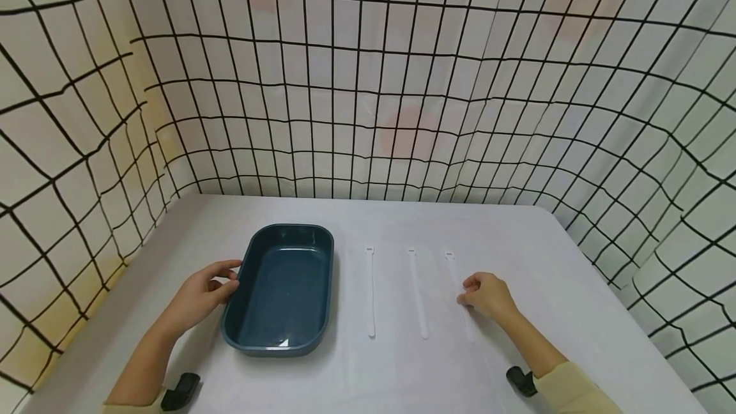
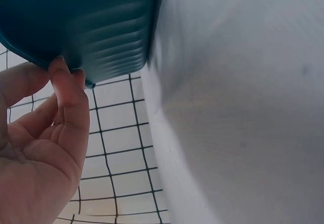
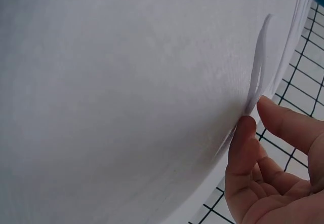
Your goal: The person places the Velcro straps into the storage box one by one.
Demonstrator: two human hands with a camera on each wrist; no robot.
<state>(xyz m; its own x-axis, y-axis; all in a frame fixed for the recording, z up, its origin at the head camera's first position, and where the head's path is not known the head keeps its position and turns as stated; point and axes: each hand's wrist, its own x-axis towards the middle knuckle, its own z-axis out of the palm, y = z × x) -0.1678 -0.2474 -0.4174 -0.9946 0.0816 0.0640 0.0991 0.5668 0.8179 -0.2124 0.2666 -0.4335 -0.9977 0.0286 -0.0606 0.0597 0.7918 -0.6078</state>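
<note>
A dark blue rectangular tray (image 1: 287, 344) with rounded corners stands on the table's left side. My left hand (image 1: 202, 291) pinches its left rim between thumb and fingers; the left wrist view shows the fingertips at the tray's ribbed side (image 2: 114, 44). Right of the tray, three thin white straps with slotted heads, like cable ties, lie roughly parallel: a left strap (image 1: 370, 292), a middle strap (image 1: 418, 296) and a right strap (image 1: 452, 268). My right hand (image 1: 489, 296) has thumb and index finger around the middle of the right strap (image 3: 259, 57), pinching it.
A white cloth covers the table (image 1: 397, 375). Black grid netting (image 1: 356, 69) over white sheeting closes off the back and both sides. Each wrist carries a dark device, a left one (image 1: 181, 391) and a right one (image 1: 521, 381).
</note>
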